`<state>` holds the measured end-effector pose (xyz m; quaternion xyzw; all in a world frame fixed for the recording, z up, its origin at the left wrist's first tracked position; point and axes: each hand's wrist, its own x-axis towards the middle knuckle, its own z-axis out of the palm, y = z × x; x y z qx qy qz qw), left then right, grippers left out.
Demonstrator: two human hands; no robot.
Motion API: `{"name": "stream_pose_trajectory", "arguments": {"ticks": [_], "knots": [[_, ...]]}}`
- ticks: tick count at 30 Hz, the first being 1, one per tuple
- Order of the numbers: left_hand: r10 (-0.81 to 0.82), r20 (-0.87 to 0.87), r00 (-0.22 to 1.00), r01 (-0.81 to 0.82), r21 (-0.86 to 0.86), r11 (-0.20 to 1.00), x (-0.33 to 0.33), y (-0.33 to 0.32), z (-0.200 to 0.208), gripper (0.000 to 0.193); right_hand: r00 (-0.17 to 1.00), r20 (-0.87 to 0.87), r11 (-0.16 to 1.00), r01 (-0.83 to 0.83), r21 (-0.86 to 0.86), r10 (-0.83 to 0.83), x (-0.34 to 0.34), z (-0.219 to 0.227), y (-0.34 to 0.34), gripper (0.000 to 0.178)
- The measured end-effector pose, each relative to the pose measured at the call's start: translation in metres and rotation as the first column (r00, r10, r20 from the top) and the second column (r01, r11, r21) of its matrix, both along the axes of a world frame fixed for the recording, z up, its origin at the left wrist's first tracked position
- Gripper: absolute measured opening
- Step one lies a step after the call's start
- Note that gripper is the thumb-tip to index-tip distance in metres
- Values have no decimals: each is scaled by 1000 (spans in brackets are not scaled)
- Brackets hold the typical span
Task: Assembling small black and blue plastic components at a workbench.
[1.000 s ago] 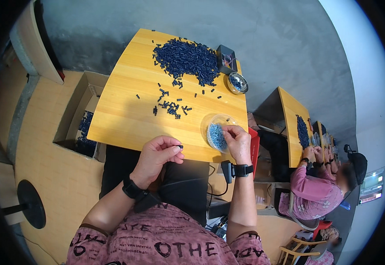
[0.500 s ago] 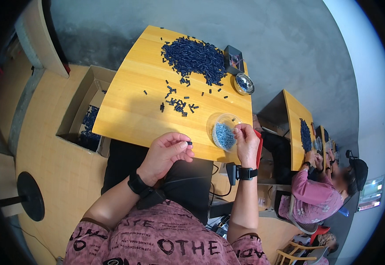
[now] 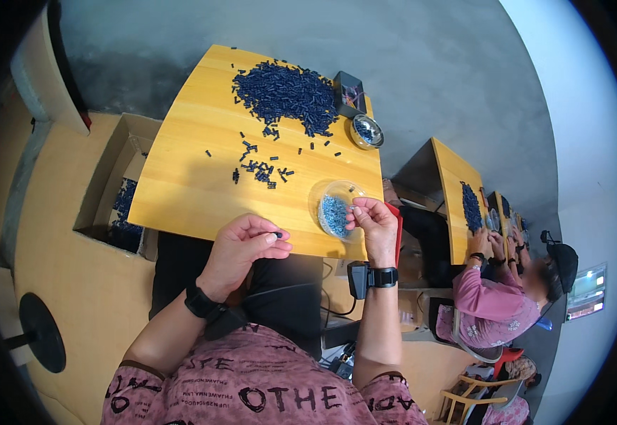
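Note:
Between the thumb and fingers of my left hand (image 3: 246, 242) is a small dark blue cylindrical piece (image 3: 278, 234), held just off the table's front edge. My right hand (image 3: 374, 221) has thumb and forefinger pinched at the right side of a clear plastic bowl (image 3: 327, 190). Small light blue pieces (image 3: 334, 214) fill the bottom of that bowl. Whatever sits in the right fingertips is too small to make out. Beyond my hands, a loose cluster of dark blue pieces (image 3: 259, 170) lies on the yellow wooden table (image 3: 181, 184).
A large heap of dark blue pieces (image 3: 284, 95) covers the table's far part. Beside it stand a black box (image 3: 349, 93) and a metal bowl (image 3: 366, 132). An open cardboard box (image 3: 99, 191) is on the floor at left. Another person (image 3: 489, 290) works at a table on the right.
The whole scene has shifted left in the view as my head turned slightly. Both hands keep nearly the same places relative to the table and bowl.

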<state>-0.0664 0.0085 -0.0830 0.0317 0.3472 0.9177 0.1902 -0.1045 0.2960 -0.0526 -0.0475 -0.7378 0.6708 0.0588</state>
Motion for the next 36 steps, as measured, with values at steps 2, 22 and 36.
{"name": "stream_pose_trajectory", "arguments": {"ticks": [2,22,36], "knots": [[9,-11,1000,-9,-36,999,-1,0,1,13,1000,1,999,11,-32,-11,2,3,-3,17],[19,-56,998,-32,-234,972,-27,32,23,15,998,-34,997,47,-65,-50,17,16,-12,12],[-97,-731,676,-492,-546,678,-47,102,47,10,997,-64,994,40,-101,-46,34,36,-33,17]]}}
